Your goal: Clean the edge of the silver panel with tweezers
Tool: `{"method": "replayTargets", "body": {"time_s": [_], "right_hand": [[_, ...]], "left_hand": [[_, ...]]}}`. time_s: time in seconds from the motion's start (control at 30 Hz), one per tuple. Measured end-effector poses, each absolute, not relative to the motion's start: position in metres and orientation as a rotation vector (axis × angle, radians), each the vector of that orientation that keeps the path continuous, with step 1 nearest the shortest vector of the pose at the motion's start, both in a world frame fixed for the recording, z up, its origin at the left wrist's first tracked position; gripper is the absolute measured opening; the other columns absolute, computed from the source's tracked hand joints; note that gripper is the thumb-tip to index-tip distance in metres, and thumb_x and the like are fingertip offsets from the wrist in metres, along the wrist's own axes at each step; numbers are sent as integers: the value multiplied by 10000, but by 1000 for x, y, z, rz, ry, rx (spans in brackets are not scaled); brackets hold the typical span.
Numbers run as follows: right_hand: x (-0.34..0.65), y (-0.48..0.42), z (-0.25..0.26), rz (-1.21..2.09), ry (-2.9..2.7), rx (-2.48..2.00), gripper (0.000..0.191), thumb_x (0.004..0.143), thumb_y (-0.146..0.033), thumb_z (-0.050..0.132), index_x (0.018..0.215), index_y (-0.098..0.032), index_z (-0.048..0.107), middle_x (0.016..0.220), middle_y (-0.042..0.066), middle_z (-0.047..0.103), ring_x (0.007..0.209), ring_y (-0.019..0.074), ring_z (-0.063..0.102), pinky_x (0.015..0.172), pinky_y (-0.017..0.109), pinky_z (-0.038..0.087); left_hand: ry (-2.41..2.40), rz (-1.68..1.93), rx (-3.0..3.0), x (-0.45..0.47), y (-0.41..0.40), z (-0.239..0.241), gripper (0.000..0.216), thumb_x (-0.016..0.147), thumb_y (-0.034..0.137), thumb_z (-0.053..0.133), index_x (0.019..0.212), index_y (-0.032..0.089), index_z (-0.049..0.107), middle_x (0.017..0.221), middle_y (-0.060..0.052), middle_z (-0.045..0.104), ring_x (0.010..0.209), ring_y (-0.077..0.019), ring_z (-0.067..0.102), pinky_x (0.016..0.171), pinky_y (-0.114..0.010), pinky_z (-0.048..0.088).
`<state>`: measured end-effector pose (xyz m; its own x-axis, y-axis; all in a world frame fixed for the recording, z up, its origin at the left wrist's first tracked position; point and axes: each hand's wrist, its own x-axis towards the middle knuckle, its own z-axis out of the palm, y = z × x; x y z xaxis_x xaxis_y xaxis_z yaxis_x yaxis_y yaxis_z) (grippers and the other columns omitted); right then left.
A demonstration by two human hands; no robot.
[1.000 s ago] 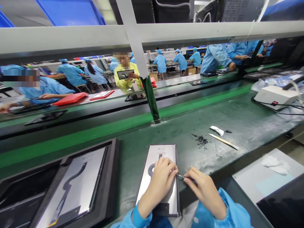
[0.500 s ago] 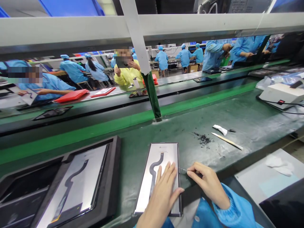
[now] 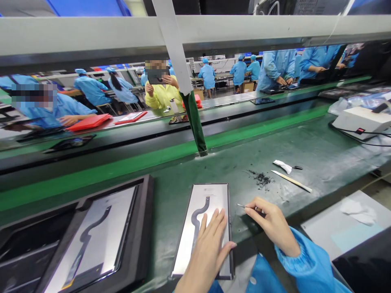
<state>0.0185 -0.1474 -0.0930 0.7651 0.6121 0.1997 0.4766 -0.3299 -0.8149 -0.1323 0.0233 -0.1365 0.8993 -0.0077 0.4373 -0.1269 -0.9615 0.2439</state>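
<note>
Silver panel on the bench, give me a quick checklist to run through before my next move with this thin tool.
1. Left hand flat on the silver panel, holding it down: ok.
2. Right hand has a pinch grip on the thin metal tool: ok.
3. Tool tip on the panel: not ok, it sits just off the panel's right edge.
4. Anything caught on the tip: cannot tell, too small.
5. Black debris pile apart from the panel: ok.

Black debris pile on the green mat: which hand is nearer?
Right. The right hand, pinching a thin metal tool, is just short of the black debris pile, not touching it. The left hand lies flat on the silver panel, farther off to the left.
</note>
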Motion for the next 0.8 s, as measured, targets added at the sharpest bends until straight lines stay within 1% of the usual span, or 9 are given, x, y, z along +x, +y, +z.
{"method": "replayTargets", "body": {"time_s": [0.1, 0.2, 0.23, 0.27, 0.33, 0.5, 0.6, 0.7, 0.8], "right_hand": [[16, -148, -90, 170, -832, -1964, 293, 947, -393, 520, 750, -226, 658, 706, -13, 600, 652, 165, 555, 631, 270, 426], [13, -146, -85, 162, -853, -1937, 301, 954, -401, 512, 754, -228, 657, 704, -8, 604, 652, 169, 564, 626, 272, 436], [12, -146, -84, 160, -861, -1932, 313, 957, -409, 504, 750, -228, 653, 700, -7, 604, 646, 170, 566, 620, 272, 440], [11, -145, -83, 155, -865, -1933, 324, 962, -418, 496, 747, -229, 647, 699, -4, 606, 643, 171, 569, 616, 271, 445], [8, -143, -85, 129, -866, -1965, 334, 976, -419, 472, 754, -230, 636, 715, 2, 621, 646, 172, 587, 610, 269, 450], [-4, -142, -99, 114, -1108, -2098, 311, 1016, -328, 439, 785, -234, 625, 753, 4, 648, 679, 171, 643, 602, 258, 436], [-9, -144, -104, 136, -1227, -2077, 253, 1006, -295, 491, 797, -233, 619, 770, 3, 653, 726, 180, 648, 610, 256, 437], [-12, -144, -108, 121, -1133, -2022, 200, 998, -273, 518, 826, -230, 611, 797, 3, 661, 761, 182, 650, 667, 262, 465], [-17, -140, -113, 71, -1004, -2035, 217, 1006, -265, 493, 818, -232, 595, 794, 7, 652, 763, 184, 651, 669, 265, 472]], "left_hand": [[-30, 659, 2774, -126, 22, -131, 375, 1009, 307, 498, 1368, 200, 491, 1385, -135, 600, 1294, -285, 563, 1083, -530, 435], [92, 621, 2713, -115, 18, -126, 172, 970, 236, 537, 1120, 230, 624, 1383, -116, 604, 1321, -314, 530, 1047, -569, 448], [112, 603, 2695, -112, 17, -123, 123, 962, 210, 535, 1023, 232, 639, 1390, -108, 599, 1348, -325, 498, 1041, -586, 444], [119, 589, 2682, -109, 16, -121, 123, 956, 187, 525, 943, 231, 639, 1395, -100, 595, 1372, -333, 466, 1040, -602, 434], [103, 596, 2668, -106, 16, -116, 181, 951, 145, 495, 852, 225, 624, 1397, -89, 593, 1404, -338, 418, 1050, -624, 406], [27, 652, 2681, -102, 25, -105, 237, 954, 98, 446, 871, 215, 634, 1435, -100, 553, 1457, -331, 318, 1079, -618, 353], [66, 575, 2685, -97, 31, -107, 230, 949, 106, 445, 860, 213, 628, 1413, -106, 568, 1449, -338, 331, 1061, -617, 372], [127, 542, 2710, -99, 29, -116, 209, 943, 111, 449, 850, 208, 609, 1378, -114, 589, 1427, -356, 365, 1038, -629, 392], [131, 638, 2780, -109, 20, -120, 236, 944, 76, 411, 861, 201, 593, 1392, -130, 570, 1441, -372, 331, 1036, -649, 382]]}}
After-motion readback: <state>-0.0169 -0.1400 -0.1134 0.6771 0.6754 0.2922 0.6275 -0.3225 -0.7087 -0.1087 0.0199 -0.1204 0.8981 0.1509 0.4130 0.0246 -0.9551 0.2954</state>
